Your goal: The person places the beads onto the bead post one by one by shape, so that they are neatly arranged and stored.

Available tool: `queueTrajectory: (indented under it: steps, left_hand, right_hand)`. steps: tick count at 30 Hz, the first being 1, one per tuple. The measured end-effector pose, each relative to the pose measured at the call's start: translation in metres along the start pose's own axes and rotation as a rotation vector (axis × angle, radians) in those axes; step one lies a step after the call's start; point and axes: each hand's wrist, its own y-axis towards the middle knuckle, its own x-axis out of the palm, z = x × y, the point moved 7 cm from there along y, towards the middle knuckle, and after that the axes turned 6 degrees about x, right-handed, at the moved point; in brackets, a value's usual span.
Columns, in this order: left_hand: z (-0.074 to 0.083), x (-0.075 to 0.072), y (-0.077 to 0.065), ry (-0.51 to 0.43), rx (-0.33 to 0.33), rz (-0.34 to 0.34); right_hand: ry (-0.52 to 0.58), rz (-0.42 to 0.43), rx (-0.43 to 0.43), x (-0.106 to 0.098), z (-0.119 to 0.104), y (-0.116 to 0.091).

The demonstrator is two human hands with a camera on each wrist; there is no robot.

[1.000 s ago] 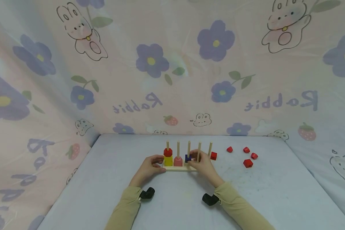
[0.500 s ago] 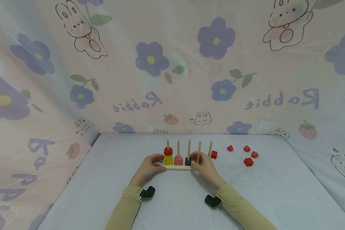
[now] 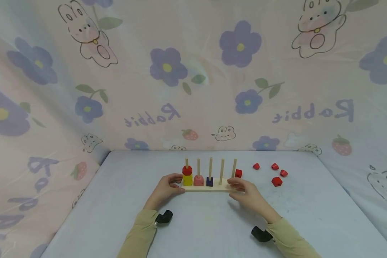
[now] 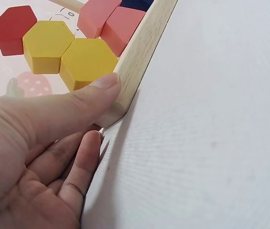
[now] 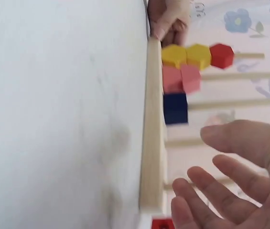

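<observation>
A wooden peg board (image 3: 206,190) with several upright pegs stands on the table. Its leftmost peg carries yellow hexagonal blocks (image 3: 187,180) under a red hexagonal block (image 3: 187,170). Pink blocks (image 3: 198,181) sit on the second peg, and a dark blue block (image 5: 175,109) is seated at the foot of the third. My left hand (image 3: 164,187) grips the board's left end, its thumb on the front corner by the yellow blocks. Fingers spread and holding nothing, my right hand (image 3: 251,196) hovers at the board's right end, near the bare pegs.
A red block (image 3: 238,173) lies just behind the board's right end. Farther right are more loose red pieces, among them a larger red block (image 3: 277,181). A patterned curtain (image 3: 203,100) rises behind the table's back edge.
The dark blue block has slid down its peg to the base. My right hand has let it go and drawn away to the right, its fingers opening. My left hand stays put.
</observation>
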Motion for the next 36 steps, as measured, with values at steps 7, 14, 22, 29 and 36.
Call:
queueTrajectory:
  steps: [7,14,22,29,36]
  left_hand:
    - [0.002,-0.003,0.002,0.013,0.018,0.017]
    - [0.004,-0.006,0.004,0.071,0.052,0.033]
    - [0.019,-0.002,-0.005,0.038,0.057,0.017]
    - [0.0,0.003,-0.003,0.063,0.039,-0.005]
    - [0.005,0.0,-0.007,0.053,0.052,-0.004]
  right_hand:
    - [-0.214,0.2,-0.043,-0.07,0.012,-0.015]
    - [-0.334,0.386,0.045,-0.132,0.04,-0.024]
    - [-0.295,0.232,0.319,-0.141,0.08,-0.028]
    - [-0.334,0.226,0.363,-0.137,0.097,-0.029]
    - [-0.367,0.264,0.362,-0.128,0.104,-0.023]
